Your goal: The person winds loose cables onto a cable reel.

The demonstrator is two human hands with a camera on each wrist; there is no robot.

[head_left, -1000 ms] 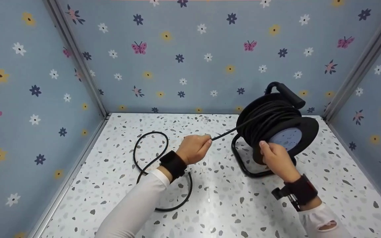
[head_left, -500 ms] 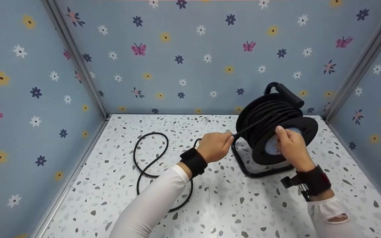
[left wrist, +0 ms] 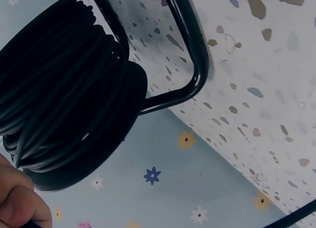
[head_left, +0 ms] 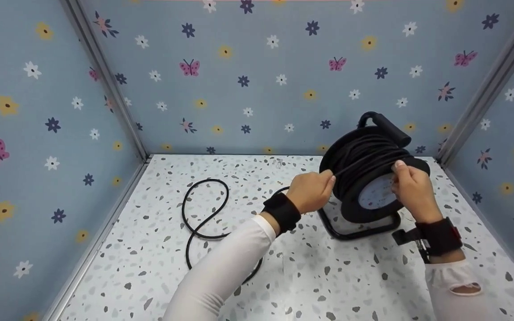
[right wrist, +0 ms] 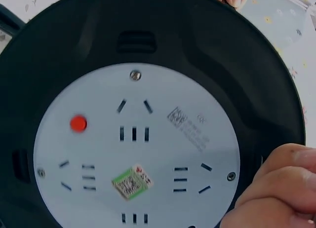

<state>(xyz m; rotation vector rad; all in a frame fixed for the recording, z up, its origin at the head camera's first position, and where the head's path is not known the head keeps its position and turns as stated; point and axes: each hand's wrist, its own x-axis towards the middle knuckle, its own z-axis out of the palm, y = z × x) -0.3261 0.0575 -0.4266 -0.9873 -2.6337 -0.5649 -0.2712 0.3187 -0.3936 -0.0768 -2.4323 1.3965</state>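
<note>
A black cable reel (head_left: 350,210) stands at the right of the table, its drum wound with black cable (left wrist: 59,90). My left hand (head_left: 312,192) grips the cable just left of the drum, fingers curled round it. In the left wrist view that hand (left wrist: 22,201) appears at the lower left corner, right at the flange. My right hand (head_left: 415,191) holds the right side of the reel's front flange with curled fingers. The right wrist view shows the reel's pale socket plate (right wrist: 108,154) with a red button (right wrist: 78,123), and the right hand (right wrist: 279,193) at the flange.
A loose length of cable (head_left: 213,179) lies looped on the speckled white table (head_left: 301,276), partly behind the left sleeve. The reel rests on a black tube stand (head_left: 346,237) under a carrying handle (head_left: 391,129). Flower-patterned walls (head_left: 257,53) enclose the table's back and sides.
My left hand has moved right with the cable, closer to the drum. My right hand has travelled up and right round the flange, and the reel's face has turned.
</note>
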